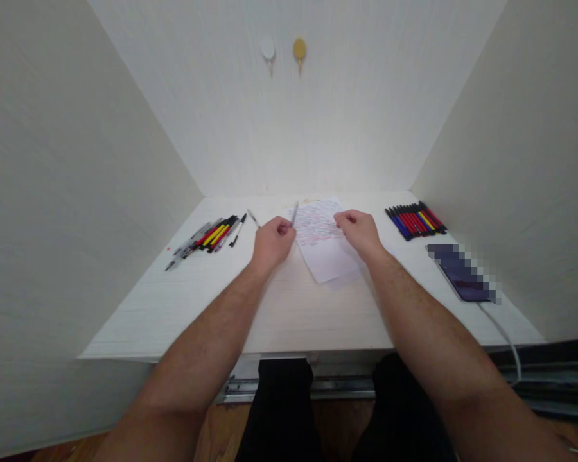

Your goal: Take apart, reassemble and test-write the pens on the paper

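Observation:
My left hand (274,242) is closed around a slim, pale pen (295,213) that points up and away from me. Just beyond that hand is another thin pen-like piece (253,217); whether the hand touches it I cannot tell. Closed in a pinch, my right hand (359,232) hovers at the right side of a white paper sheet (332,253), and anything between its fingertips is too small to make out. Rows of coloured scribbles cover the sheet's far part. A white pen with black ends (238,230) lies left of my left hand.
At left lies a loose pile of pens (207,239), clear, yellow, red and black. A neat row of red, blue and yellow pens with black ends (415,220) is at right. Nearer me rests a phone (462,276) with a white cable (503,333). Walls enclose the white desk (212,308).

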Tool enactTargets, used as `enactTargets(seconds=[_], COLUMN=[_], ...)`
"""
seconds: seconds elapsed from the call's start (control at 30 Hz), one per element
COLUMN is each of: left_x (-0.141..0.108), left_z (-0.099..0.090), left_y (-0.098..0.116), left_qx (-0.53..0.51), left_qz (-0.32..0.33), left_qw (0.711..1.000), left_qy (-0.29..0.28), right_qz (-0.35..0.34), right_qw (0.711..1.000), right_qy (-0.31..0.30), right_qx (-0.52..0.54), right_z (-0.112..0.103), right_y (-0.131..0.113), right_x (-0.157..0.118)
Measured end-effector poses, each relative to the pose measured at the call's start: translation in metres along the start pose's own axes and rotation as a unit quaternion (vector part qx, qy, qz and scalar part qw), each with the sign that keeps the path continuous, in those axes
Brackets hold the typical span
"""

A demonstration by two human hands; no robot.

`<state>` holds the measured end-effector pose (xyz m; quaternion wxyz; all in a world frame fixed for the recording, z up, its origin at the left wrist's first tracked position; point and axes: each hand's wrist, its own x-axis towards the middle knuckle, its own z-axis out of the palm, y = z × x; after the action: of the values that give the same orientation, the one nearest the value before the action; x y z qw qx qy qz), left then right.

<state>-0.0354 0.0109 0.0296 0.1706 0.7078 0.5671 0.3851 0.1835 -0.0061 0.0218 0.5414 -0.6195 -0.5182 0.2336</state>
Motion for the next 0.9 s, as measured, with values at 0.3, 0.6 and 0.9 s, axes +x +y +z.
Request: enactTargets(seconds=[0.3,0.6,0.9], left_x=[-0.022,-0.02,-0.018], left_z=[0.024,0.022,0.018], left_y=[0.016,0.014,0.016], left_qx=[-0.027,-0.006,-0.084], left_qz=[0.115,0.152,0.06], left_qw=[0.988,0.986,0.983], left_qy=[-0.097,-0.067,-0.154], right_qz=[0.081,0.116,0.086], right_qw=[0.966,0.957,0.954], right_qy=[-0.081,-0.028,-0.053], right_qx=[0.23,0.264,0.282], right_z=[0.017,0.014,0.011], right_y=[-0.012,-0.01,-0.012], right_x=[-0.018,-0.013,-0.012])
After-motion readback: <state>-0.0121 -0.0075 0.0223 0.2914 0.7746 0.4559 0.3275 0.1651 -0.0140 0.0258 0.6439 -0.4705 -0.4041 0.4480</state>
